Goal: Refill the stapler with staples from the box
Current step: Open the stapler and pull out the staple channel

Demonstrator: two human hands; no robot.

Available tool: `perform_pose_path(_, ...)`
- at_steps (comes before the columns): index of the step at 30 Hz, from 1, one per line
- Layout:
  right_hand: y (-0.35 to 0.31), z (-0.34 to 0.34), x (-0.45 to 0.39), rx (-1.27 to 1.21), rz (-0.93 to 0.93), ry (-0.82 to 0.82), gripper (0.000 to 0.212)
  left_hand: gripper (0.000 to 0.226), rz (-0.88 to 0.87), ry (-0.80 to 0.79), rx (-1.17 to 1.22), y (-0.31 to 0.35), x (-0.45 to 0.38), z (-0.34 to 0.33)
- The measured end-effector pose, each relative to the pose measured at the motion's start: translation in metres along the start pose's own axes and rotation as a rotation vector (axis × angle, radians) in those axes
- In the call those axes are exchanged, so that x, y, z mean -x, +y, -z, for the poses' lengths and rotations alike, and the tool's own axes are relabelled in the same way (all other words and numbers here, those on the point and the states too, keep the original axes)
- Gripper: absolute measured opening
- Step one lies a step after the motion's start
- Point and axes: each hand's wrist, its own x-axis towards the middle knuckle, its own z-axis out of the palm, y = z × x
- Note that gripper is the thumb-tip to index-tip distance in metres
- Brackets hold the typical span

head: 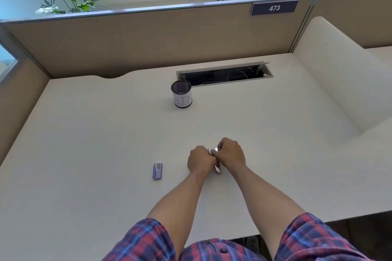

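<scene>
A small stapler (pixel 217 168) sits between my two hands near the middle of the white desk (pixel 106 133); only its pinkish rear end and a metal bit near the top show. My left hand (pixel 200 160) grips it from the left with curled fingers. From the right, my right hand (pixel 231 153) curls over its upper part. The two hands touch and hide most of the stapler. A small blue staple box (pixel 157 171) lies flat on the desk to the left of my left hand, apart from it.
A black mesh cup (pixel 181 96) with a paper label stands farther back at the centre. Behind it is an open cable slot (pixel 224 74) in the desk. Brown partition walls enclose the desk at back and left; a white raised ledge (pixel 331 82) runs along the right.
</scene>
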Motion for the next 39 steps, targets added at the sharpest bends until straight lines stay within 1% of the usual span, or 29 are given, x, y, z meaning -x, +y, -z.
perform_pose_path(3,0.002,-0.003,0.001,-0.065,0.0,0.006,0.021,0.026,0.009,0.019,0.023,0.0,0.0,-0.001)
perform_pose_path(6,0.003,-0.004,0.001,-0.157,0.003,0.002,0.026,0.031,0.007,0.045,0.041,-0.003,-0.002,-0.002)
perform_pose_path(8,0.005,-0.005,-0.001,-0.243,-0.017,-0.023,0.03,0.03,0.011,0.062,0.045,-0.005,-0.003,-0.002)
perform_pose_path(11,0.008,-0.007,-0.005,-0.414,-0.056,-0.065,0.042,0.03,-0.001,0.088,0.035,-0.007,-0.003,-0.002)
perform_pose_path(13,0.008,-0.007,-0.007,-0.476,-0.037,-0.084,0.046,0.028,-0.033,0.108,0.028,-0.008,-0.005,0.0)
perform_pose_path(16,0.007,-0.006,-0.01,-0.517,0.015,-0.118,0.038,0.024,-0.065,0.125,0.04,-0.011,-0.009,0.005)
perform_pose_path(18,0.005,-0.004,-0.013,-0.568,0.032,-0.136,0.031,0.02,-0.069,0.127,0.105,-0.013,-0.012,0.008)
perform_pose_path(21,0.0,-0.002,-0.015,-0.653,0.074,-0.145,0.014,0.022,-0.067,0.13,0.203,-0.017,-0.015,0.016)
perform_pose_path(24,-0.003,-0.002,-0.016,-0.731,0.101,-0.168,0.008,0.032,-0.086,0.091,0.252,-0.024,-0.022,0.024)
perform_pose_path(27,-0.006,-0.002,-0.016,-0.815,0.106,-0.176,0.007,0.041,-0.12,0.006,0.323,-0.033,-0.028,0.034)
perform_pose_path(32,-0.012,-0.004,-0.018,-0.888,0.11,-0.18,0.016,0.025,-0.125,-0.168,0.532,-0.049,-0.031,0.05)
perform_pose_path(34,-0.014,-0.004,-0.018,-0.84,0.136,-0.202,0.014,0.028,-0.116,-0.221,0.581,-0.055,-0.031,0.056)
perform_pose_path(37,-0.018,-0.004,-0.017,-0.804,0.174,-0.247,0.017,0.029,-0.111,-0.217,0.642,-0.064,-0.032,0.06)
perform_pose_path(39,-0.021,-0.004,-0.017,-0.803,0.191,-0.273,0.022,0.019,-0.099,-0.185,0.722,-0.069,-0.034,0.062)
